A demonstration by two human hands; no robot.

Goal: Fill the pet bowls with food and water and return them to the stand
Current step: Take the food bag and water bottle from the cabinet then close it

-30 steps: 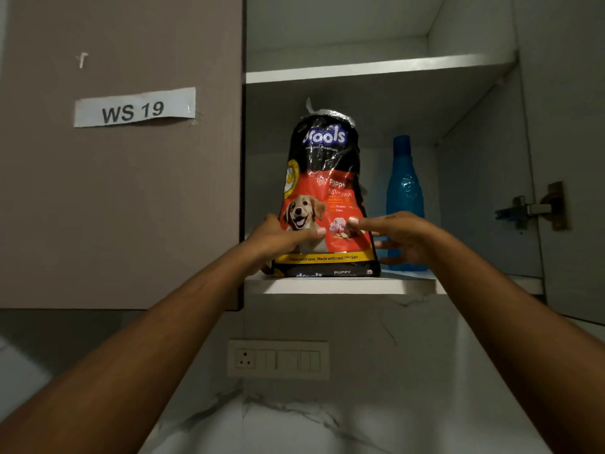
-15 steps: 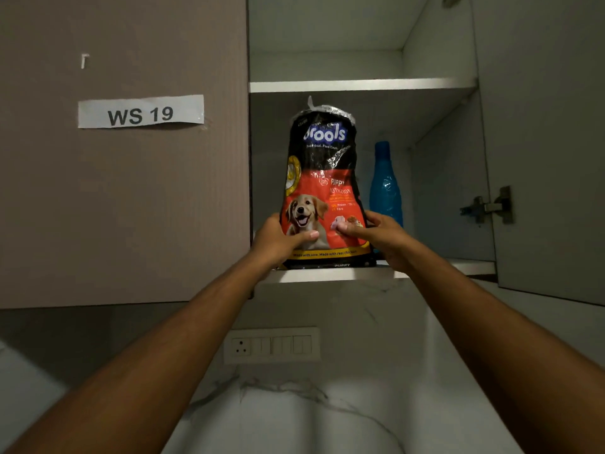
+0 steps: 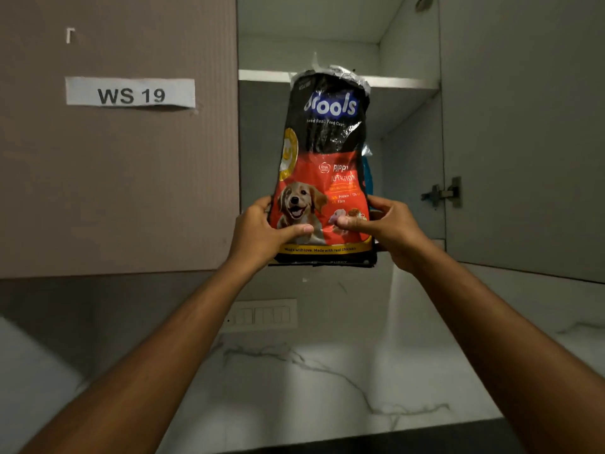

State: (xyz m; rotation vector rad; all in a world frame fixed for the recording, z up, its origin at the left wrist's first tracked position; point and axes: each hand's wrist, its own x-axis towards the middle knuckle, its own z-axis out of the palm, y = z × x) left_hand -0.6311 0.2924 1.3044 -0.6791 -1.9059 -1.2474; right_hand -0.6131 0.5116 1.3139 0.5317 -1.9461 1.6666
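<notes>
Bag (image 3: 322,165): black-and-red pack of puppy food, upright, held between both hands in front of the open cabinet; crumpled top edge above, dog picture low on its front.
Left hand (image 3: 260,232): wrapped round the bag's lower left edge, thumb lying across the front beneath the dog picture.
Right hand (image 3: 389,229): wrapped round the bag's lower right edge, thumb on the front, its tip close to the left thumb but apart from it.
Bag base: level with the heels of both hands; whether it touches the lower shelf (image 3: 440,244) cannot be told, since the bag hides the shelf's front edge.
Bottle (image 3: 368,178): blue, only a sliver showing behind the bag, just above the right hand.
Upper shelf (image 3: 402,82): well above the hands, behind the bag's top.
Closed door (image 3: 118,178): left of the left hand, bearing a paper label (image 3: 130,92) reading "WS 19".
Open door (image 3: 523,142): right of the right hand, with a metal hinge (image 3: 443,193).
Switch plate (image 3: 262,314): on the marble wall, below the hands, between the forearms.
</notes>
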